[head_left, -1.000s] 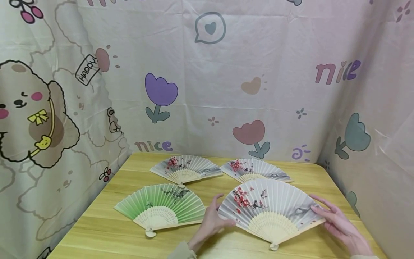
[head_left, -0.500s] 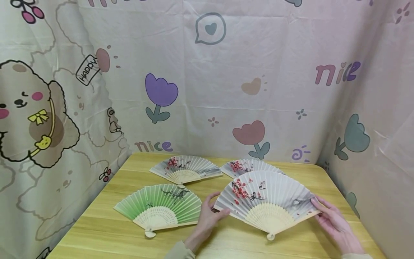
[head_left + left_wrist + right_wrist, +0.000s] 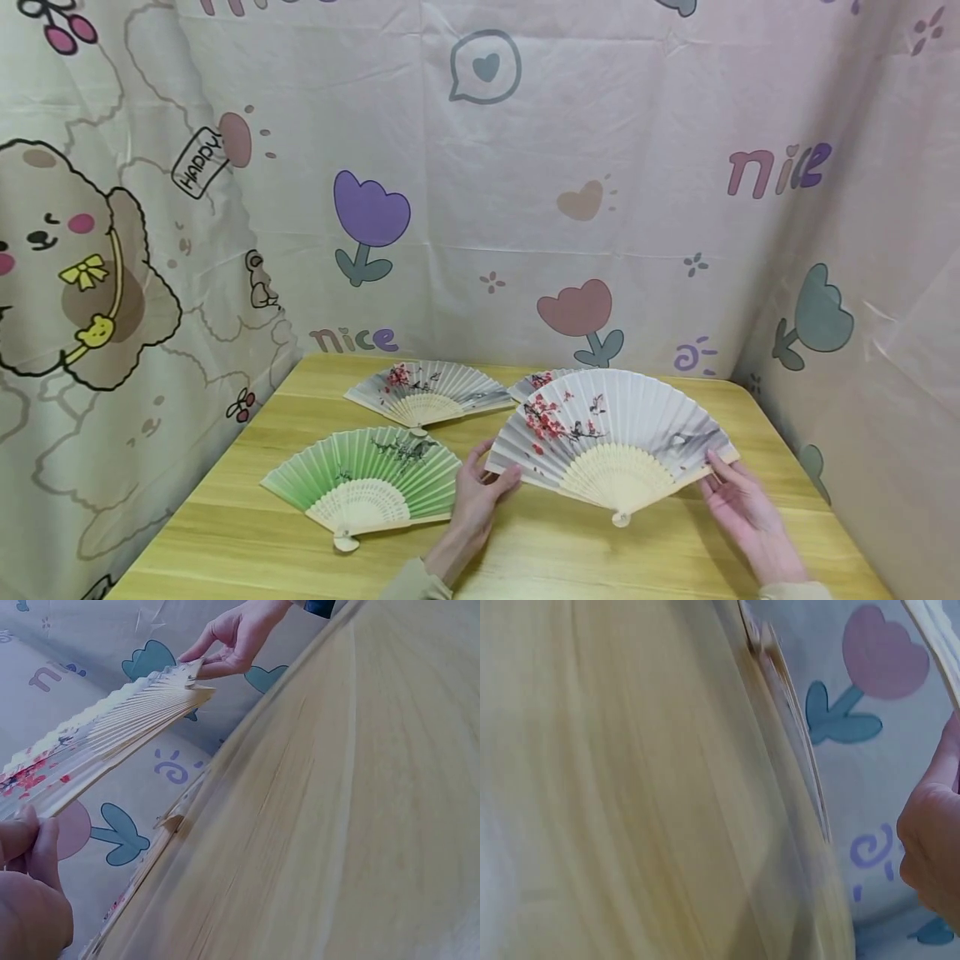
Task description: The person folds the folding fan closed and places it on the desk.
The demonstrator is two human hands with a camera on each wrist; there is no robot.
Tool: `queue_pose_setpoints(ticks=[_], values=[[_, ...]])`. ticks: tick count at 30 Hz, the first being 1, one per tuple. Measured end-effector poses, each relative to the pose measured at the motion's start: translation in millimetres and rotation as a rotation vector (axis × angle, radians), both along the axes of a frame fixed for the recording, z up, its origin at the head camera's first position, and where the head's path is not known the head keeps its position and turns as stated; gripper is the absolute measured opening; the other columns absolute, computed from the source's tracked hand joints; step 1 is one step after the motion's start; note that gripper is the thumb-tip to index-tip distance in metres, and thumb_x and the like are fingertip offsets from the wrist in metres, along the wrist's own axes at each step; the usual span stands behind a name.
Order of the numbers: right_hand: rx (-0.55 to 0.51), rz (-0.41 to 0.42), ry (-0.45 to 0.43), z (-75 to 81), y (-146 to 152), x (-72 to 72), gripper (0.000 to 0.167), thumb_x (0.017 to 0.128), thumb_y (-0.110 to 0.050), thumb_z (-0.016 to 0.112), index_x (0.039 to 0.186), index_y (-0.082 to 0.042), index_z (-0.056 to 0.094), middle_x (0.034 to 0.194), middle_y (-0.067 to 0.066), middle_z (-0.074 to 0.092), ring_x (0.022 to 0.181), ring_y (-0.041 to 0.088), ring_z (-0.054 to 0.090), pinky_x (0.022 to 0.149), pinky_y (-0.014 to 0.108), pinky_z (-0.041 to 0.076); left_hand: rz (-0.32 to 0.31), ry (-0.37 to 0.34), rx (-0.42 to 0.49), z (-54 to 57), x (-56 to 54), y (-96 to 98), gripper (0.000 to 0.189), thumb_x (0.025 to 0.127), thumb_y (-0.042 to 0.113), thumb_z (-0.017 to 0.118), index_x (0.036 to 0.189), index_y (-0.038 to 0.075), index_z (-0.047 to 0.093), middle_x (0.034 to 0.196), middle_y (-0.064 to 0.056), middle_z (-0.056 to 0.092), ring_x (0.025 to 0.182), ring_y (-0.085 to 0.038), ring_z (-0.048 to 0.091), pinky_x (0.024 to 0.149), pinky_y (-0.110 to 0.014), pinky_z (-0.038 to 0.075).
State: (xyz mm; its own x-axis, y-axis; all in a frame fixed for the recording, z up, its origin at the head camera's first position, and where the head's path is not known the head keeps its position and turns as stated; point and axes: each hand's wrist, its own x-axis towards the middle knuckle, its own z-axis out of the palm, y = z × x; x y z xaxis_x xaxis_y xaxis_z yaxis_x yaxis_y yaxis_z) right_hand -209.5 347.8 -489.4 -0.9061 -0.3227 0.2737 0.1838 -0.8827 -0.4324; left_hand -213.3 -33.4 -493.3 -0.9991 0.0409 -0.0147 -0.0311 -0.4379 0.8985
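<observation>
A spread folding fan [image 3: 622,417], white to grey with red blossoms, small birds and pale wooden ribs, is lifted off the table between both hands. My left hand [image 3: 474,504] pinches its left end, thumb in front. At the right end, my right hand [image 3: 742,510] grips the outer rib with the thumb on the front face. The left wrist view shows this fan [image 3: 127,731] raised clear of the tabletop. To the left of my left hand lies a green open fan [image 3: 420,483] with dark branches, its right tip behind that hand.
Two matching blossom fans lie open at the table's back: a left one [image 3: 427,400], and a right one [image 3: 528,386] mostly hidden behind the held fan. Printed cloth [image 3: 480,183] hangs around the wooden table [image 3: 247,533] at the back and sides.
Both hands have carried the held fan up, away from the person and slightly left, covering more of the back right fan. The other fans stay put.
</observation>
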Motion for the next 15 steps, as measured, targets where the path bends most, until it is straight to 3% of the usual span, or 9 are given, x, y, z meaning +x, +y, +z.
queue_pose_setpoints(ticks=[5,10,15], values=[[0.022,0.048,0.011,1.2,-17.7,-1.3,0.051,0.107,0.004,0.019,0.126,-0.002,0.066,0.126,0.01,0.07,0.119,0.024,0.066,0.112,0.032,0.055,0.015,-0.015,0.05,1.9,-1.1,0.9,0.063,0.087,-0.008,0.069,0.143,-0.009,0.04,0.112,-0.008,0.071,0.091,-0.013,0.071,0.086,-0.025,0.066],[0.086,0.083,0.077,1.2,-36.8,-3.6,0.051,0.107,0.005,0.02,0.131,-0.005,0.064,0.132,0.01,0.068,0.125,0.025,0.065,0.115,0.036,0.052,0.031,0.0,0.082,4.1,0.1,2.2,0.051,0.089,-0.007,0.068,0.136,-0.014,0.048,0.104,-0.006,0.071,0.09,-0.012,0.071,0.089,-0.025,0.065],[0.174,0.045,0.137,0.5,-56.4,-2.1,0.051,0.106,0.008,0.023,0.135,-0.007,0.062,0.134,0.01,0.067,0.124,0.025,0.065,0.115,0.037,0.052,0.049,0.029,0.14,4.6,1.9,4.4,0.049,0.09,-0.005,0.069,0.134,-0.018,0.05,0.1,-0.004,0.071,0.09,-0.011,0.073,0.09,-0.023,0.064]])
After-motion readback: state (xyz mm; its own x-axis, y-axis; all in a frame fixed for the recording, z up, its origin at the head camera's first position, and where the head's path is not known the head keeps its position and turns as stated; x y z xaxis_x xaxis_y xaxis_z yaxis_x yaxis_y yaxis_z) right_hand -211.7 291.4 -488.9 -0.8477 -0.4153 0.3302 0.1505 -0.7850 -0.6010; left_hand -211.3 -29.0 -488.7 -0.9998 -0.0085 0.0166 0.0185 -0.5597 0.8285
